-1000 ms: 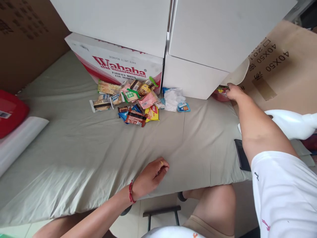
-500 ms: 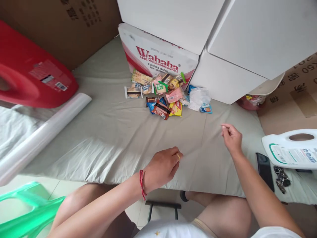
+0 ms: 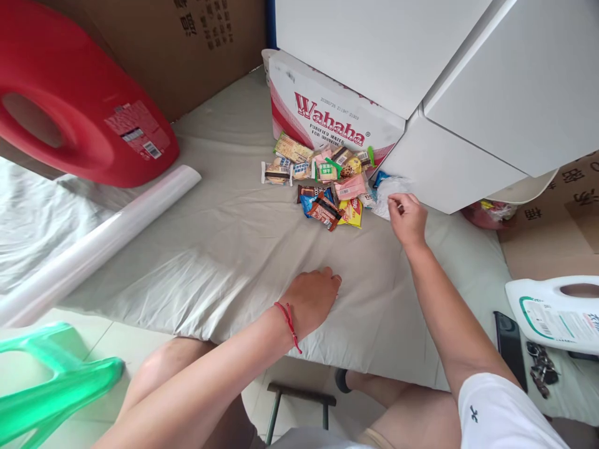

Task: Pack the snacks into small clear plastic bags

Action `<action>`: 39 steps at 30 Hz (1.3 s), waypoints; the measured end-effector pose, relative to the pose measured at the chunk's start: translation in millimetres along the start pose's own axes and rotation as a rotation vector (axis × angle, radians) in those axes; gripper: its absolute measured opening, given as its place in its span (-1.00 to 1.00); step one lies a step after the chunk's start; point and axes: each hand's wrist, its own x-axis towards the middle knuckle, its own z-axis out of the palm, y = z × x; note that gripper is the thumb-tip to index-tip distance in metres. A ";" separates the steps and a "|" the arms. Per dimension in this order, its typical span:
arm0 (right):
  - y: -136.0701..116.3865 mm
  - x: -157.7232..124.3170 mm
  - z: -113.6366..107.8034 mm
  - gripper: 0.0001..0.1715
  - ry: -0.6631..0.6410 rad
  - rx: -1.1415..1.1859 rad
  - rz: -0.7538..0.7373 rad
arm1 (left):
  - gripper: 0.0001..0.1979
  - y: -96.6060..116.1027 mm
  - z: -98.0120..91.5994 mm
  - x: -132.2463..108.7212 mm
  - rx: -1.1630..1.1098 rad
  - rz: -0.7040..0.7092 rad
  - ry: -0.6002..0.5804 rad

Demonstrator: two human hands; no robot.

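My left hand (image 3: 312, 300), with a red string bracelet at the wrist, rests on the grey-green sheet (image 3: 243, 249). Its fingers are curled; nothing shows in them. My right hand (image 3: 408, 219) is at the crumpled white plastic (image 3: 392, 186), thumb and forefinger drawn together over its near edge. Whether they grip it is hidden. Left of that hand lies a pile of wrapped snacks: a brown packet (image 3: 326, 212), a yellow packet (image 3: 352, 213), a pink packet (image 3: 350, 186), a green-and-white packet (image 3: 327, 170) and several pale biscuit packets (image 3: 277, 173).
A Wahaha carton (image 3: 334, 106) and white boxes (image 3: 346, 43) stand behind the pile. On the left are a red jug (image 3: 107, 106), a plastic roll (image 3: 112, 240) and a green stool (image 3: 60, 380). A white bottle (image 3: 552, 318), phone (image 3: 509, 343) and keys (image 3: 543, 368) lie right.
My right hand has moved forward and left, from bare sheet to the crumpled white plastic. My left hand stays on the sheet, its fingers still curled. The view has shifted slightly.
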 end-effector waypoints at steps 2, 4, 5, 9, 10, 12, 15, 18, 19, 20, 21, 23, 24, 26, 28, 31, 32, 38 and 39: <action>-8.7 5.4 10.6 -0.67 -0.034 -0.091 -0.004 | -0.73 0.4 2.0 -0.2 0.009 0.007 -0.003; -8.5 9.5 18.3 -0.66 0.006 -0.173 0.069 | -0.75 0.3 4.6 -0.5 -0.002 0.014 0.016; -5.6 11.3 20.8 -0.63 0.023 -0.198 0.108 | -0.76 0.2 5.8 -0.5 -0.007 0.020 0.029; 8.3 13.7 18.3 -0.69 -0.070 -0.223 0.135 | -0.75 0.9 6.2 0.8 0.035 0.038 0.017; 9.7 12.2 14.0 -0.73 -0.079 -0.213 0.124 | -0.75 1.8 4.9 1.4 0.046 0.043 0.005; 8.7 6.0 0.9 -0.76 -0.027 -0.166 0.108 | -0.76 4.9 1.8 2.6 0.048 0.055 -0.003; 0.8 -11.0 -25.5 -0.76 0.096 -0.001 0.166 | -0.74 12.2 -1.0 3.1 -0.008 0.075 0.049; -12.2 -34.4 -50.1 -0.72 0.143 0.384 0.442 | -0.73 20.8 0.9 1.8 -0.089 0.095 0.110; -17.9 -43.4 -56.8 -0.68 0.134 0.518 0.539 | -0.74 23.6 2.1 1.3 -0.120 0.100 0.116; -24.4 -53.3 -62.6 -0.63 0.109 0.630 0.621 | -0.74 26.3 3.3 1.0 -0.156 0.100 0.117; -31.7 -64.2 -67.6 -0.58 0.070 0.712 0.683 | -0.74 28.7 4.5 1.0 -0.199 0.096 0.119; -47.4 -89.0 -74.5 -0.50 -0.033 0.795 0.750 | -0.74 32.9 6.9 2.5 -0.321 0.077 0.143; -54.9 -102.5 -76.1 -0.49 -0.088 0.841 0.779 | -0.74 34.5 8.3 3.8 -0.402 0.065 0.159; -67.3 -129.6 -75.2 -0.50 -0.161 0.962 0.846 | -0.73 36.7 12.1 6.8 -0.590 0.056 0.180; -75.5 -153.0 -69.0 -0.48 -0.166 1.143 0.958 | -0.68 37.9 16.8 8.7 -0.774 0.066 0.185; -82.9 -175.9 -56.7 -0.45 -0.153 1.306 1.088 | -0.67 39.9 22.7 7.9 -0.922 0.037 0.257; -84.5 -180.3 -53.8 -0.45 -0.173 1.319 1.110 | -0.71 40.7 23.4 7.4 -0.939 0.026 0.290; -78.9 -188.0 -63.1 -0.56 -0.192 1.112 0.860 | -0.69 42.0 22.9 16.7 -1.311 0.001 0.198; -75.5 -187.6 -67.1 -0.55 -0.167 1.048 0.739 | -0.65 41.2 23.8 19.5 -1.395 -0.050 0.180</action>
